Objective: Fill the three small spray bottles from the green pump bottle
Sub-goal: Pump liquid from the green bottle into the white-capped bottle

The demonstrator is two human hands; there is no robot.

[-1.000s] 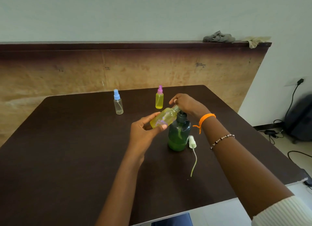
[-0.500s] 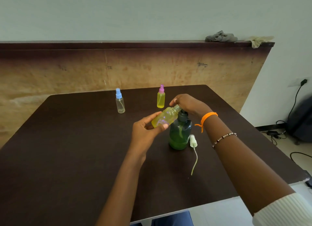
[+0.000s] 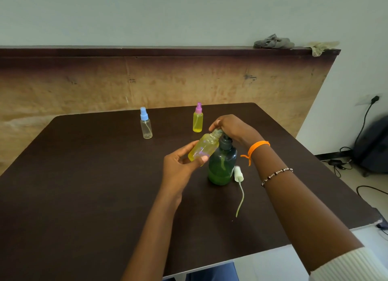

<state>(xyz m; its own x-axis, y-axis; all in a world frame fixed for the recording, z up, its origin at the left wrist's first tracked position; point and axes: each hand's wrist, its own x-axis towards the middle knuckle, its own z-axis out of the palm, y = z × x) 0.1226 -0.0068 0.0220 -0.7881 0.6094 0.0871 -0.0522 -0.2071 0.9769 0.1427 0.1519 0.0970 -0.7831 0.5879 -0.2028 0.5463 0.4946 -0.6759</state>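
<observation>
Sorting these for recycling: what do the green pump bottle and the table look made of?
Green pump bottle: likely translucent glossy plastic; the liquid level and tube show through its tinted wall. Table: probably dark brown laminate or veneered board, matte with faint sheen; cannot tell which.

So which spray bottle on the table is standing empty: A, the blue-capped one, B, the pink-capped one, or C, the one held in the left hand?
A: the blue-capped bottle looks clear inside, while the pink-capped bottle and the held bottle show yellow liquid.

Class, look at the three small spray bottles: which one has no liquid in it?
The blue-capped bottle, standing far left, is clear and empty. The pink-capped bottle and the tilted bottle in the left hand hold yellow liquid.
</observation>
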